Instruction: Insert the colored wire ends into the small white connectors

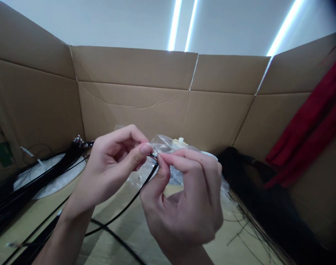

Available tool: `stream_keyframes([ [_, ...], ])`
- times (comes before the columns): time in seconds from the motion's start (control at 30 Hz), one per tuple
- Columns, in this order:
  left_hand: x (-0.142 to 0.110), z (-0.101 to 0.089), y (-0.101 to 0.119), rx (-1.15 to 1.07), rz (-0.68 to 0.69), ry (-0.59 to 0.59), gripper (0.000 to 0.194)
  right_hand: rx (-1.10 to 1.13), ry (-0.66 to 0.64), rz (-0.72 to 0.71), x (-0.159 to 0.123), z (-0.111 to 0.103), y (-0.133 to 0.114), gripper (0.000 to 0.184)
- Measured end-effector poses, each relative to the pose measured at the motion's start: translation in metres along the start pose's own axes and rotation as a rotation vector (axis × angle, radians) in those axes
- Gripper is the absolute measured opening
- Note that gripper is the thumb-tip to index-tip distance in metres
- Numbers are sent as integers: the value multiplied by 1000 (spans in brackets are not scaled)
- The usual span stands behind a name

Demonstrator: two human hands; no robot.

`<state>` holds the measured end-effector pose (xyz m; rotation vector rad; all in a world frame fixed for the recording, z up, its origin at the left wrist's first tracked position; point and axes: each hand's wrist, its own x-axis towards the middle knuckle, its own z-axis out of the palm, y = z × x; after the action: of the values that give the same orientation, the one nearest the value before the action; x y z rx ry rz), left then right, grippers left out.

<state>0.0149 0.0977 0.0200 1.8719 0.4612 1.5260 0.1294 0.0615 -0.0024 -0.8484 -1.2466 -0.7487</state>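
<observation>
**Thin black cable (134,197) end pinched up at the fingertips, both hands on it**

So the cable's tip sits dead center of the shot, and there's a tiny bit of red at the end, though it's too small to say what that is. From there the cable runs down and to the left, diagonally, so its long axis passes right under the left hand (115,165) and out toward the lower left corner. The right hand (181,198) is the nearer one: its thumb and index fingertips (162,157) close on the tip. The hands are together, and the left thumb (145,148) comes right up to the same spot, but I can't tell if it's actually gripping.

Just behind the fingers there's a crinkly clear plastic bag (168,145) with a cream plastic fitting (180,142) poking up. Lower left, a bundle of black cables (32,187) lies on a white plastic sheet (46,176), all on a tan tabletop (134,228). Off to the right are a dark tangle of fine wires (267,206) and a red cloth (306,125) against the cardboard wall (129,110).
</observation>
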Motion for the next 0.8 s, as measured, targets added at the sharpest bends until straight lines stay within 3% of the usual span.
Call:
stream_keyframes([
  [0.23, -1, -2, 4, 49, -24, -64, 15, -42, -75, -92, -2, -4, 1, 31],
  [0.37, 1, -5, 3, 85, -8, -48, 14, 105, -67, -32, 2, 1, 3, 25],
  [0.43, 2, -7, 1, 80, 14, -36, 15, 272, -131, 112, 8, 1, 3, 19],
  [0.57, 4, -8, -3, 88, 82, -37, 14, 640, -432, 509, 21, -6, 4, 11],
  [0.67, 5, -7, -5, 158, 140, 12, 13, 868, -499, 805, 27, -11, 8, 5],
  [0.8, 7, -3, -10, 261, 382, 104, 10, 1156, -609, 1222, 31, -13, 13, 17],
])
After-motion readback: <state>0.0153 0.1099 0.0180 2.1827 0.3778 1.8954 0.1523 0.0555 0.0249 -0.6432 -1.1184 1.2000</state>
